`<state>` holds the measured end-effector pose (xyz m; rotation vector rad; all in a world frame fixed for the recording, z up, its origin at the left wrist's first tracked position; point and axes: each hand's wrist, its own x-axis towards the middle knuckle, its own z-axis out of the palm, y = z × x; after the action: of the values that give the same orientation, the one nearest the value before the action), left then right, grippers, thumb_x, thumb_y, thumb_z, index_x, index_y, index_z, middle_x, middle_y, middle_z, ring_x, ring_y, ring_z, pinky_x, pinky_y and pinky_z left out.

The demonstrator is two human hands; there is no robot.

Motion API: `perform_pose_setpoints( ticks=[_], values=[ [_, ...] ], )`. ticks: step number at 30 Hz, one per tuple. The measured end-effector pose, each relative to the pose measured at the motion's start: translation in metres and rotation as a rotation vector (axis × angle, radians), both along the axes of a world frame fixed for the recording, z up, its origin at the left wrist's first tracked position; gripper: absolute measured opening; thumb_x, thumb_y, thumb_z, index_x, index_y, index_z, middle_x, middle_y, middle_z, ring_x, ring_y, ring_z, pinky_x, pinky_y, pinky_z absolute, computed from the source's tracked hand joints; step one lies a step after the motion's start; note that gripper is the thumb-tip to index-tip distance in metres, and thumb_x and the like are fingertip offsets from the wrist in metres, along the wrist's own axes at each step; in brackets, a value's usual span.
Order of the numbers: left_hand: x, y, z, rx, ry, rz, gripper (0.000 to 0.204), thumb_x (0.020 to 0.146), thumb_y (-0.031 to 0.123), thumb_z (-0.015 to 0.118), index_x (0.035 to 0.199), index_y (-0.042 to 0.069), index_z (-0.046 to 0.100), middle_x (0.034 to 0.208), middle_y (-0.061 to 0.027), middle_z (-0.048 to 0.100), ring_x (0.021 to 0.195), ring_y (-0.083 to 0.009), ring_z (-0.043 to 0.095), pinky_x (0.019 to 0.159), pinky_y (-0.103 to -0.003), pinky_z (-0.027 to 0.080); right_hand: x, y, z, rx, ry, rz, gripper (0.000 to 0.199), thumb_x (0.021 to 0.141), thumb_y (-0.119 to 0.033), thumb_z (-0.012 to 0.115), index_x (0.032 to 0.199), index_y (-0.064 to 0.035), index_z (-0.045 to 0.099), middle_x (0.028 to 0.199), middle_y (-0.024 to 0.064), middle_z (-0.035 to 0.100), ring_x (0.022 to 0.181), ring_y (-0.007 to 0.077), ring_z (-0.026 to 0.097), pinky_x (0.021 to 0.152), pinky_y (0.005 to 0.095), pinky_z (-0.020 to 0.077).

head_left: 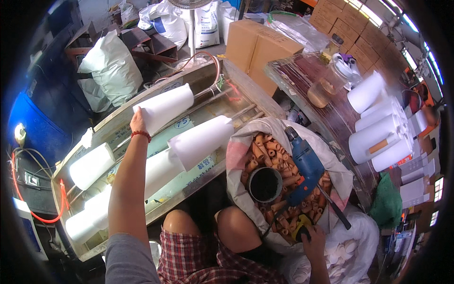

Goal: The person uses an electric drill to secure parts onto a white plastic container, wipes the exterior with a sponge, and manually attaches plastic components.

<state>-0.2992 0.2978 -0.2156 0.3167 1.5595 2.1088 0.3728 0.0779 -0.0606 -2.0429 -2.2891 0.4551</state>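
My left hand (138,121) reaches forward and grips the near end of a white paper roll (165,106) lying on metal rods over a long wooden trough (198,78). Several more white rolls (201,141) rest on the same rods. My right hand (312,236) is low at the right, its fingers on a yellow-and-black object at the edge of a sack (246,142) full of short orange cardboard cores (265,151). A blue electric drill (306,165) lies across the cores, beside a dark round tin (265,184).
A wooden table (331,118) at the right holds stacked white rolls (378,137) and a glass jar (326,87). Cardboard boxes (257,47) and white sacks (111,66) stand behind the trough. A blue barrel (35,128) and red cable (42,217) are at the left.
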Motion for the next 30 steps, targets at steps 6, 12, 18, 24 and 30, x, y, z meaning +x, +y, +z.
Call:
perform_pose_setpoints(
  ticks=[6, 12, 18, 24, 30],
  values=[
    [-0.025, -0.018, 0.005, -0.457, 0.432, -0.023, 0.054, 0.09, 0.047, 0.053, 0.096, -0.005, 0.065, 0.083, -0.0139, 0.064, 0.074, -0.0234, 0.059, 0.074, -0.035, 0.046, 0.026, -0.001, -0.014, 0.237, 0.698, -0.269, 0.031, 0.089, -0.006, 0.045, 0.118, 0.0031, 0.051, 0.112, 0.0135, 0.056, 0.1, 0.0262, 0.056, 0.09, 0.0361, 0.0433],
    [0.192, -0.111, 0.115, -0.096, 0.13, -0.675, 0.056, 0.094, 0.052, 0.035, 0.123, 0.005, 0.047, 0.121, -0.013, 0.054, 0.107, -0.0237, 0.052, 0.085, -0.034, 0.042, -0.068, 0.024, 0.036, 0.105, 1.54, -0.228, 0.032, 0.096, -0.015, 0.037, 0.12, 0.0026, 0.049, 0.117, 0.0126, 0.055, 0.103, 0.0208, 0.057, 0.087, 0.0327, 0.0479],
    [0.328, -0.238, 0.187, 0.313, 0.117, -0.723, 0.046, 0.098, 0.038, 0.035, 0.121, 0.0, 0.048, 0.122, -0.015, 0.052, 0.11, -0.0226, 0.05, 0.097, -0.035, 0.037, -0.244, -0.008, 0.037, -0.23, 1.332, 0.145, 0.037, 0.086, -0.001, 0.044, 0.123, -0.0037, 0.043, 0.115, 0.0104, 0.051, 0.112, 0.0208, 0.047, 0.098, 0.0306, 0.0355],
    [0.293, -0.266, 0.214, 0.359, 0.02, -0.679, 0.029, 0.095, 0.024, 0.044, 0.094, -0.002, 0.057, 0.098, -0.0184, 0.064, 0.096, -0.0247, 0.059, 0.09, -0.035, 0.044, -0.286, -0.028, 0.045, -0.714, 1.926, -0.027, 0.038, 0.087, -0.007, 0.05, 0.124, -0.0039, 0.044, 0.122, 0.0093, 0.049, 0.111, 0.0197, 0.049, 0.095, 0.0289, 0.0393],
    [0.265, -0.275, 0.214, 0.16, -0.064, -0.834, 0.039, 0.097, 0.026, 0.039, 0.089, -0.005, 0.062, 0.094, -0.0193, 0.066, 0.091, -0.025, 0.062, 0.088, -0.034, 0.045, -0.303, -0.024, -0.033, -0.712, 1.721, 0.354, 0.066, 0.071, -0.02, 0.07, 0.127, -0.0007, 0.041, 0.129, 0.0152, 0.043, 0.123, 0.0223, 0.039, 0.101, 0.0327, 0.0359]
  ],
)
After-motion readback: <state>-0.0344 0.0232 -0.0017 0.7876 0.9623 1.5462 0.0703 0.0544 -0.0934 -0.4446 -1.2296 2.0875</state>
